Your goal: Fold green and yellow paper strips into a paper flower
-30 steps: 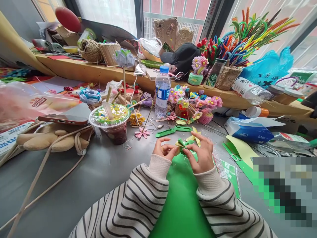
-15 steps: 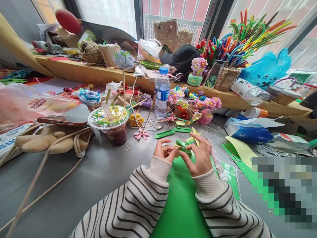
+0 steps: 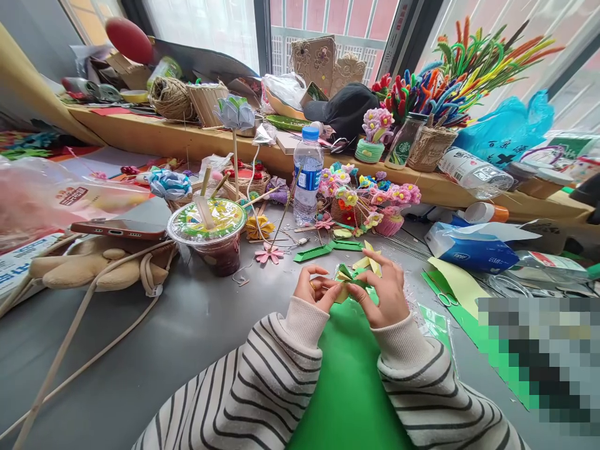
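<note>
Between my two hands is a small piece of folded green and yellow paper (image 3: 344,275). My left hand (image 3: 315,289) pinches its left side between thumb and fingers, with a ring on one finger. From the right, my right hand (image 3: 382,290) grips the paper with thumb and forefinger, partly hiding it. Just behind the right fingers lie yellow paper strips (image 3: 372,257). Farther back are folded green paper strips (image 3: 313,252). Under my wrists spreads a large green sheet (image 3: 349,375).
A lidded drink cup (image 3: 220,256) and a pink paper flower (image 3: 269,253) stand to the left. Behind are a water bottle (image 3: 307,178) and crocheted flowers (image 3: 347,190). To the right lie scissors (image 3: 446,299) on green paper and a blue tissue pack (image 3: 473,247).
The folded paper has been turned between my fingers, and its yellow side now shows more. Both hands have shifted slightly to the right.
</note>
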Demonstrator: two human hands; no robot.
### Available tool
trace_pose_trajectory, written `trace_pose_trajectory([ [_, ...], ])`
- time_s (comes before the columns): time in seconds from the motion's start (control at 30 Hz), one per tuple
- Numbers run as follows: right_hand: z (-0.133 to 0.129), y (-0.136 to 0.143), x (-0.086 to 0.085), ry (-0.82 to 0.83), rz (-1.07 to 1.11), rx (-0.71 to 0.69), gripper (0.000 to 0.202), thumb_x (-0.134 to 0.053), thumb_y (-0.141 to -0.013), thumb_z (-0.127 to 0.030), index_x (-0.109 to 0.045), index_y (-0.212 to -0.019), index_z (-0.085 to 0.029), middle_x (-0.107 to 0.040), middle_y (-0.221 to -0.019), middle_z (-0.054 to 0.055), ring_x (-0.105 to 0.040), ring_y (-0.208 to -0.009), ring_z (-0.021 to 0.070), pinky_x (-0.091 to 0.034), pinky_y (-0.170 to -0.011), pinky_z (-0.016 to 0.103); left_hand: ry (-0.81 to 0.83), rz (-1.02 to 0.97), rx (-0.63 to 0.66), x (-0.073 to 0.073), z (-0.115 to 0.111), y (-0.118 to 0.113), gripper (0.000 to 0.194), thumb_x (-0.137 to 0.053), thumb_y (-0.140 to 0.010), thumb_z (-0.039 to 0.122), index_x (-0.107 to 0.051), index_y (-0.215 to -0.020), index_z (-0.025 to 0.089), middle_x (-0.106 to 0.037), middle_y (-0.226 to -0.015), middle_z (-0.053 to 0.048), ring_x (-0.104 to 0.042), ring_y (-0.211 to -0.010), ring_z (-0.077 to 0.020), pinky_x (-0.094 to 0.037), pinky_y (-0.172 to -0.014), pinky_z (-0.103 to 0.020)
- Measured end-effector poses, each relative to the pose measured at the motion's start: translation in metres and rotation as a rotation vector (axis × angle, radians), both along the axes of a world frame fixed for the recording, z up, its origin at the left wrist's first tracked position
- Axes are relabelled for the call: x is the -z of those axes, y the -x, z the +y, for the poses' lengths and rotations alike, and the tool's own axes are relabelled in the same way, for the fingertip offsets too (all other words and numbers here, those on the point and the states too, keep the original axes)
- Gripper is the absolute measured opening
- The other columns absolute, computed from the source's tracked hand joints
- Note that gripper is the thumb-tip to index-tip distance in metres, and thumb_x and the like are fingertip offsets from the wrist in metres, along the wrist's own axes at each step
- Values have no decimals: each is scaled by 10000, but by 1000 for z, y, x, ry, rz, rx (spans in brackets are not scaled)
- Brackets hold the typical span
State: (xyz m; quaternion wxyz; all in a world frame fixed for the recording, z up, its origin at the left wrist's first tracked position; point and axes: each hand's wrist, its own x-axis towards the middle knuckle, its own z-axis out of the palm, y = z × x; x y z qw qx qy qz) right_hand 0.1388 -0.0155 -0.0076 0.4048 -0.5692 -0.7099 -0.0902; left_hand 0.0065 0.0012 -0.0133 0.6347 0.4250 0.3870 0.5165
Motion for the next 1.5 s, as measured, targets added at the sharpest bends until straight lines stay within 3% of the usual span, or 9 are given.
trace_pose_trajectory([
  [0.17, 1, -2, 0, -7, 73, 34, 195, -507, -722, -368, -552, -648, -193, -480, -1106, 81, -421, -988, 243, -291, -841, 438, 12, -41, 11, 1, -1, -2, 428, -685, -534, 285, -372, -808, 184, -547, -659, 30, -569, -582, -97, -458, -600, -242],
  [0.3, 1, -4, -6, -110, 23, 23, 114, -534, -717, -303, -567, -665, -207, -468, -1117, 65, -417, -996, 232, -317, -843, 427, 51, -111, 84, 4, 5, 0, 477, -709, -490, 280, -416, -849, 170, -586, -700, -10, -581, -622, -120, -450, -616, -256],
  [0.43, -2, -4, -15, -273, -149, -12, 41, -570, -694, -246, -571, -663, -220, -431, -1161, 43, -375, -1057, 238, -280, -913, 464, 272, -240, 271, -1, 14, 4, 523, -743, -394, 308, -515, -840, 159, -614, -703, -30, -593, -623, -153, -455, -610, -286],
  [0.53, -5, -1, -18, -303, -233, -37, 55, -572, -696, -249, -569, -642, -238, -419, -1177, 12, -373, -1063, 224, -266, -931, 480, 398, -286, 339, -7, 15, 6, 434, -664, -508, 433, -588, -832, 155, -634, -748, -50, -597, -631, -135, -455, -607, -252],
  [0.77, -5, -2, -16, -261, -162, -119, 50, -583, -677, -283, -598, -689, -237, -405, -1189, 31, -373, -1069, 240, -295, -919, 458, 442, -263, 229, -9, 11, 4, 314, -728, -478, 225, -618, -757, 130, -638, -675, -33, -592, -586, -110, -476, -611, -229],
  [0.93, -6, -4, -18, -249, -69, -111, 29, -571, -684, -236, -600, -688, -235, -421, -1167, 35, -415, -1030, 235, -342, -846, 414, 531, -374, 381, -12, 10, 7, 253, -676, -551, 152, -606, -794, 140, -635, -761, -42, -605, -680, -123, -475, -691, -251],
  [1.13, -8, 0, -14, -166, 153, -127, 46, -551, -706, -251, -577, -724, -218, -431, -1129, 59, -421, -1006, 224, -396, -793, 401, 470, -489, 474, -13, 8, 9, 304, -690, -507, 134, -602, -797, 158, -629, -764, -29, -601, -736, -141, -444, -757, -278],
  [1.3, -11, 4, -17, -216, 119, -98, 198, -603, -665, -243, -550, -852, -205, -463, -898, 63, -480, -828, 184, -447, -670, 343, 327, -481, 451, -8, 8, 6, 352, -700, -514, 186, -603, -852, 192, -619, -844, -25, -589, -752, -133, -428, -779, -290],
  [1.5, -14, 1, -32, -112, 161, -297, 75, -581, -683, -177, -580, -752, -206, -437, -739, 8, -496, -649, 106, -457, -549, 248, 289, -423, 530, -8, 9, 8, 357, -700, -505, 251, -587, -838, 190, -604, -860, -41, -591, -734, -151, -444, -747, -328],
])
